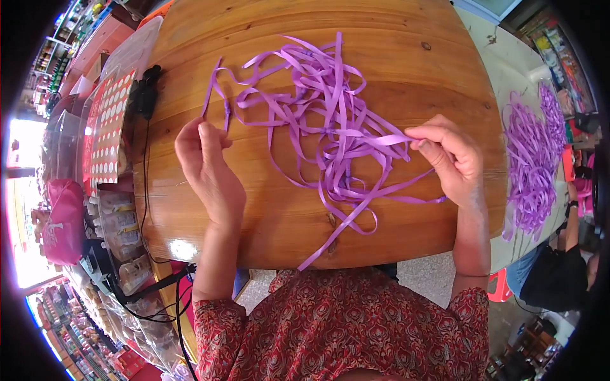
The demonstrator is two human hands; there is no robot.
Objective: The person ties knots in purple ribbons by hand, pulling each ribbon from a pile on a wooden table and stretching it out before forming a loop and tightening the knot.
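Observation:
A loose tangle of shiny purple ribbon (pixel 340 82) lies on the wooden table in front of me, with small knots or gathered spots along some strands. My right hand (pixel 451 155) pinches a strand of it between thumb and forefinger at the pile's right side, and the strand runs taut toward the middle. To the left, my left hand (pixel 210 168) is closed with fingers and thumb together on a thin ribbon end. From its fingertips a narrow strand rises and loops back toward the tangle. The curled fingers hide part of that grip. One loose tail points toward the near edge.
Under the ribbon is a brown wooden table (pixel 419 76). Another heap of purple ribbon (pixel 530 165) lies on a pale table at right, near a person in black (pixel 553 276). At left are a black cable (pixel 146 165), a sheet of white dots (pixel 113 130) and a pink bag (pixel 63 222).

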